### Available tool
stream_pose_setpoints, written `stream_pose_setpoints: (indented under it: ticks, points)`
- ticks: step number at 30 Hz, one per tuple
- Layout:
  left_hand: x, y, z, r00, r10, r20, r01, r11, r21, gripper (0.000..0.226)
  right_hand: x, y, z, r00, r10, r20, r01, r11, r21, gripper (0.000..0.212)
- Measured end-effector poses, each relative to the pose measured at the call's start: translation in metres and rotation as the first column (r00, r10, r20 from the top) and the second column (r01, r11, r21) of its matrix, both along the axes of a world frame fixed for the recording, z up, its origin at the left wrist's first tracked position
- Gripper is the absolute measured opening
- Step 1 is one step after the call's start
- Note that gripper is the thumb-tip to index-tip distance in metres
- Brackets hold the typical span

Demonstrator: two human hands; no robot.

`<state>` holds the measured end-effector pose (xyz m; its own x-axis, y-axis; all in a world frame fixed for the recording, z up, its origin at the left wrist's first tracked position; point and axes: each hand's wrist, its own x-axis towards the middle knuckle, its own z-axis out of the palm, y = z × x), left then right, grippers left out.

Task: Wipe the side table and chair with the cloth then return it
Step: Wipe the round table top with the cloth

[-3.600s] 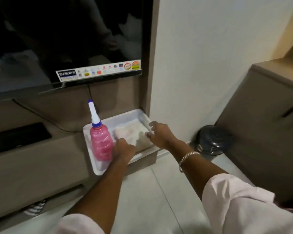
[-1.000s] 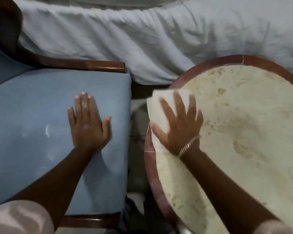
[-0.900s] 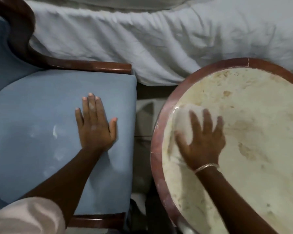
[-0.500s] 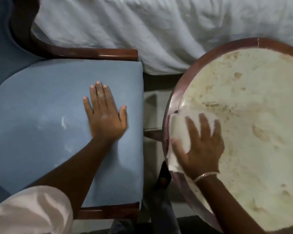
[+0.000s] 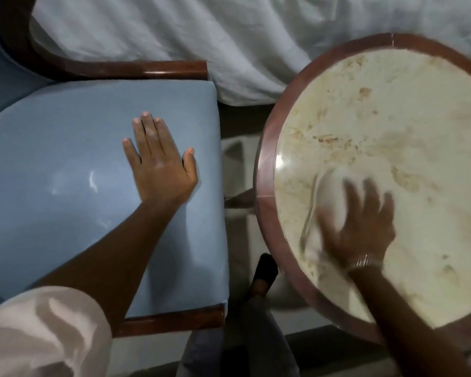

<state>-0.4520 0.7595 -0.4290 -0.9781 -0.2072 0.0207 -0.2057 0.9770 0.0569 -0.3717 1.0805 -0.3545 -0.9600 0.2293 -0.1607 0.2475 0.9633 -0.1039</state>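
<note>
hand (image 5: pixel 358 227) flat on cloth (image 5: pixel 329 197)

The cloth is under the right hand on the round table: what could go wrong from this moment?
1. The cloth lies near the table's wooden rim; a wide stroke by the right hand might push it off into the gap beside the chair.
2. The left hand leans flat on the blue chair seat; it may leave marks there, and the seat is not yet wiped.
</note>
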Motion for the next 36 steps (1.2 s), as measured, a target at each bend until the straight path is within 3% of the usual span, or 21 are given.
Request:
stream_pose_setpoints:
  ticks: [1, 2, 4, 6, 9, 12, 14, 16, 19, 21, 23, 25, 27, 29, 32, 34, 36]
  points:
    - [-0.002, 0.004, 0.001, 1.000, 0.010, 0.010, -0.010, 1.000, 0.007, 0.076, -0.038, 0.003, -0.002, 0.991, -0.133, -0.010, 0.133, 0.991, 0.017, 0.084]
    - [-0.004, 0.010, 0.003, 0.999, 0.030, 0.017, -0.030, 0.999, 0.030, 0.076, -0.067, -0.003, -0.002, 0.986, -0.164, -0.001, 0.164, 0.986, 0.028, 0.083]
    - [-0.009, 0.032, 0.010, 0.997, 0.066, 0.035, -0.071, 0.989, 0.132, 0.074, -0.072, -0.027, -0.013, 0.997, 0.052, -0.050, -0.049, 0.997, 0.067, 0.079]
    - [-0.013, 0.067, 0.021, 0.999, 0.013, 0.048, -0.027, 0.957, 0.287, 0.072, -0.004, -0.051, -0.016, 0.952, 0.304, -0.043, -0.300, 0.950, 0.085, 0.078]
    - [-0.013, 0.118, 0.042, 0.982, -0.190, 0.007, 0.169, 0.892, 0.418, 0.069, 0.118, -0.014, -0.003, 0.922, 0.388, 0.010, -0.388, 0.921, 0.025, 0.073]
    - [-0.010, 0.161, 0.046, 0.927, -0.376, 0.005, 0.343, 0.853, 0.394, 0.073, 0.119, 0.087, -0.001, 0.986, 0.167, 0.017, -0.167, 0.985, 0.049, 0.075]
    - [-0.009, 0.181, 0.040, 0.921, -0.389, 0.021, 0.362, 0.875, 0.320, 0.077, 0.070, 0.137, -0.005, 0.992, -0.122, 0.017, 0.120, 0.989, 0.090, 0.081]
    - [-0.012, 0.193, 0.035, 0.942, -0.335, 0.010, 0.322, 0.912, 0.253, 0.077, -0.011, 0.160, -0.005, 0.937, -0.348, -0.020, 0.349, 0.935, 0.061, 0.083]
    - [-0.015, 0.198, 0.031, 0.953, -0.302, -0.004, 0.298, 0.937, 0.182, 0.077, -0.143, 0.151, -0.010, 0.904, -0.423, -0.062, 0.420, 0.906, -0.052, 0.077]
    - [-0.014, 0.199, 0.031, 0.952, -0.306, -0.017, 0.305, 0.938, 0.163, 0.076, -0.210, 0.108, -0.014, 0.957, -0.290, -0.031, 0.285, 0.952, -0.112, 0.075]
    - [-0.014, 0.199, 0.033, 0.953, -0.302, -0.019, 0.301, 0.941, 0.153, 0.075, -0.236, 0.051, -0.019, 0.998, 0.058, -0.031, -0.061, 0.995, -0.078, 0.075]
    - [-0.015, 0.199, 0.034, 0.952, -0.303, -0.029, 0.304, 0.941, 0.151, 0.075, -0.235, 0.016, -0.018, 0.921, 0.388, -0.039, -0.389, 0.921, -0.011, 0.072]
    - [-0.017, 0.199, 0.035, 0.951, -0.308, -0.028, 0.309, 0.940, 0.148, 0.075, -0.245, 0.029, -0.015, 0.880, 0.464, -0.097, -0.468, 0.884, -0.018, 0.067]
    - [-0.017, 0.199, 0.035, 0.949, -0.316, -0.017, 0.315, 0.937, 0.152, 0.075, -0.265, 0.073, -0.010, 0.938, 0.318, -0.137, -0.323, 0.946, -0.013, 0.061]
    - [-0.016, 0.199, 0.036, 0.946, -0.325, -0.002, 0.322, 0.935, 0.148, 0.075, -0.260, 0.186, -0.013, 0.988, -0.085, -0.128, 0.092, 0.995, 0.048, 0.065]
    - [-0.017, 0.198, 0.037, 0.946, -0.326, -0.004, 0.323, 0.938, 0.128, 0.075, -0.221, 0.258, -0.013, 0.931, -0.359, -0.057, 0.364, 0.926, 0.102, 0.078]
    - [-0.017, 0.199, 0.039, 0.945, -0.327, 0.007, 0.324, 0.939, 0.117, 0.076, -0.191, 0.293, -0.012, 0.779, -0.627, -0.002, 0.626, 0.777, 0.065, 0.077]
